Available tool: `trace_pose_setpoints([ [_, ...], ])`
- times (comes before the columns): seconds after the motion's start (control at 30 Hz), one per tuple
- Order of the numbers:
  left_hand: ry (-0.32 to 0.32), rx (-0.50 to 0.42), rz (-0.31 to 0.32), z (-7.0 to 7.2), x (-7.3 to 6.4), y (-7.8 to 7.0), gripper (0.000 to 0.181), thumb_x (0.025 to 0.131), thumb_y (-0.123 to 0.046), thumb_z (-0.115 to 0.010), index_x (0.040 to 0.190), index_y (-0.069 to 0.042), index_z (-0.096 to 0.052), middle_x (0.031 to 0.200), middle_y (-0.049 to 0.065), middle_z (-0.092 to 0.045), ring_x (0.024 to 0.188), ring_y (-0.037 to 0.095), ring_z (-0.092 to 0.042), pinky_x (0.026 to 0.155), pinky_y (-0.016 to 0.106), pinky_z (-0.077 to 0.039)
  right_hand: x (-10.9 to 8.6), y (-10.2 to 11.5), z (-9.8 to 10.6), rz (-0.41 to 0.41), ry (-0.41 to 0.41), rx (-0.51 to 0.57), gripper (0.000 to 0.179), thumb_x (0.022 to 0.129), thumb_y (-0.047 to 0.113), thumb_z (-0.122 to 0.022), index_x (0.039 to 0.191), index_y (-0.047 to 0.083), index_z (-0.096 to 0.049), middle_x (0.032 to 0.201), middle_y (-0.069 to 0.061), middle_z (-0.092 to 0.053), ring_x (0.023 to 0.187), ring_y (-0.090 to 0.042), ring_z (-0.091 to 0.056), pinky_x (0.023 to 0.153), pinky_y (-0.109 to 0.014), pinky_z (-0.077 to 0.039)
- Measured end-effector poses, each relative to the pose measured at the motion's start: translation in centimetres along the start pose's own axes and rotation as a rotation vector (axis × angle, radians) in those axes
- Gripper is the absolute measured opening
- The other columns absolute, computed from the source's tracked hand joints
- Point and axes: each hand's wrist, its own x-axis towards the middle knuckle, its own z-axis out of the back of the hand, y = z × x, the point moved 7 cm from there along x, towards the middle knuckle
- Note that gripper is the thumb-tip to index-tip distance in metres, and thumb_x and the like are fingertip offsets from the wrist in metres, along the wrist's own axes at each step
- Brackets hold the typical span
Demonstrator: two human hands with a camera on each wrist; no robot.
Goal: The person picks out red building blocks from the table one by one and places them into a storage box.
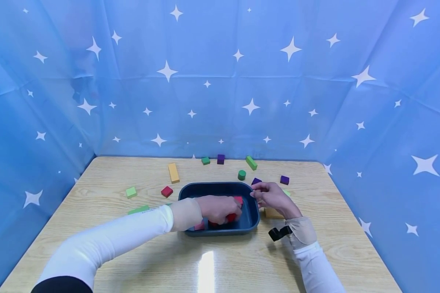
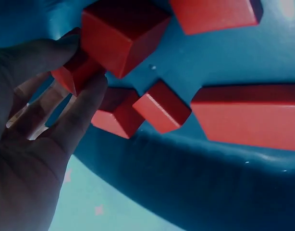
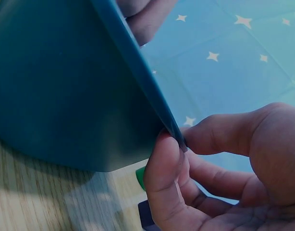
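My left hand reaches down inside a dark blue plastic bin. In the left wrist view its thumb and finger pinch a small red block. Beside that block is a larger red block, and several other red blocks, among them a long one, lie on the bin floor. At the bin's right end, my right hand pinches the rim between thumb and fingers, as the right wrist view shows close up.
Left of the bin lie a red block, a light green block and an orange block. Behind it are a green cylinder and several green and purple blocks. A tan block sits by my right hand. A starry blue curtain surrounds the table.
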Motion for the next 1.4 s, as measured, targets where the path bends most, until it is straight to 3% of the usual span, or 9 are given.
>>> trace_pose_setpoints([
  [0.23,0.027,0.006,-0.009,-0.9,0.3,0.1,0.029,0.091,-0.006,-0.076,0.113,-0.025,-0.074,0.109,-0.009,-0.066,0.094,0.006,-0.06,0.095,0.026,-0.058,0.0,0.1,-0.1,0.003,0.005,0.001,0.035,0.105,0.012,-0.054,0.135,-0.004,-0.057,0.116,-0.016,-0.065,0.085,-0.017,-0.061,0.078,-0.034,-0.06],
  [0.57,0.029,-0.003,-0.014,-1.0,0.2,0.0,0.03,0.09,-0.003,-0.076,0.111,-0.025,-0.074,0.112,-0.009,-0.066,0.097,0.007,-0.059,0.097,0.028,-0.057,-0.1,0.1,-0.1,-0.001,0.006,0.006,0.035,0.105,0.013,-0.055,0.136,-0.004,-0.056,0.118,-0.017,-0.065,0.086,-0.017,-0.062,0.079,-0.034,-0.06],
  [0.73,0.012,0.005,-0.022,-0.8,0.0,-0.2,0.039,0.089,-0.009,-0.079,0.121,-0.03,-0.072,0.135,-0.006,-0.064,0.116,0.01,-0.061,0.105,0.033,-0.055,-0.2,0.1,-0.2,0.0,0.011,0.005,0.036,0.105,0.013,-0.055,0.136,-0.004,-0.056,0.115,-0.014,-0.065,0.086,-0.017,-0.061,0.079,-0.034,-0.06],
  [0.9,-0.005,0.008,-0.014,-0.4,-0.4,-0.3,0.045,0.089,-0.017,-0.081,0.129,-0.034,-0.069,0.151,-0.002,-0.054,0.135,0.017,-0.053,0.111,0.038,-0.051,-0.2,0.1,-0.1,0.0,0.012,0.008,0.036,0.104,0.013,-0.055,0.136,-0.004,-0.056,0.115,-0.014,-0.064,0.085,-0.017,-0.061,0.079,-0.034,-0.06],
  [1.13,-0.051,-0.031,-0.01,0.4,-1.3,0.0,0.057,0.088,-0.024,-0.082,0.14,-0.034,-0.062,0.154,-0.004,-0.05,0.14,0.018,-0.041,0.109,0.035,-0.052,0.0,-0.2,0.1,-0.001,0.014,0.011,0.035,0.104,0.013,-0.056,0.135,-0.003,-0.057,0.112,-0.014,-0.062,0.085,-0.018,-0.063,0.077,-0.032,-0.06],
  [1.4,-0.163,-0.097,0.023,1.7,-3.1,1.1,0.078,0.086,-0.035,-0.083,0.154,-0.034,-0.045,0.161,-0.001,-0.04,0.148,0.021,-0.031,0.114,0.044,-0.047,0.2,-0.4,0.2,-0.012,0.007,0.006,0.034,0.104,0.013,-0.054,0.134,-0.003,-0.058,0.112,-0.013,-0.063,0.086,-0.019,-0.063,0.077,-0.031,-0.06],
])
